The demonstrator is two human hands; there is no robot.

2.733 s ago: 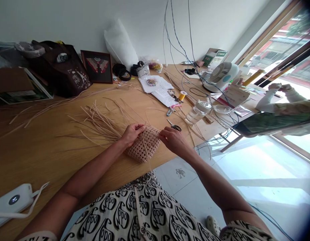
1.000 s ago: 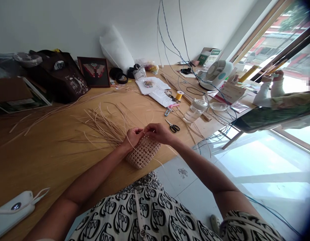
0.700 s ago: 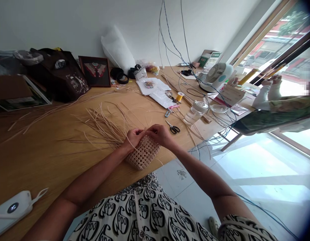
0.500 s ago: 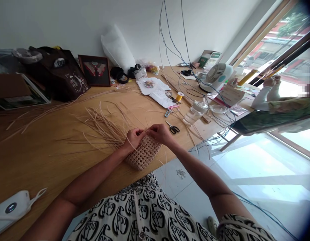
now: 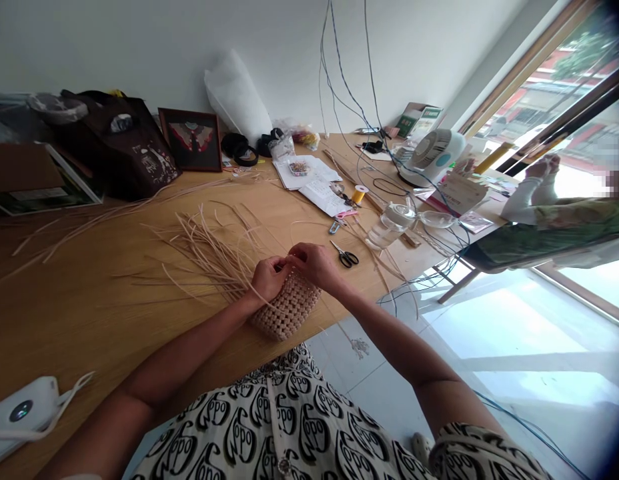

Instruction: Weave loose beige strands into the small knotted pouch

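Patterned dress (image 5: 269,433) at 6 o'clock, right at the counter (image 5: 89,313) edge. Wooden counter runs from 8 toward 2 o'clock; pale tiled floor (image 5: 489,333) fills the 4 o'clock side. White power bank (image 5: 19,410) with a cord sits on the counter at 8.

Mat (image 5: 289,310), small woven beige piece, lies flat on the counter near its edge, just below frame centre. Left hand (image 5: 268,277) sits on the mat's 10 o'clock corner, fingers curled closed on the weave. Right hand (image 5: 314,265) is at the mat's 12 o'clock edge, fingers bent closed and pinching there, tips touching the left hand's. What sits between the tips is too small to tell. The mat body lies at 6 o'clock of both hands, partly under them.

Loose strips (image 5: 204,247) fan out from the mat toward 10. Scissors (image 5: 345,255) lie just beside the right hand at 2. Bottle (image 5: 389,225) is farther at 2, yellow spool (image 5: 359,193) and papers (image 5: 309,173) beyond it. Fan (image 5: 432,157) sits at 2 near the far end. Frame (image 5: 191,140) and dark bag (image 5: 124,143) lean at the white wall, 11 to 10. Cables (image 5: 339,67) hang at 12. Window (image 5: 564,87) at 2; another person's sleeve (image 5: 524,200) at 3.
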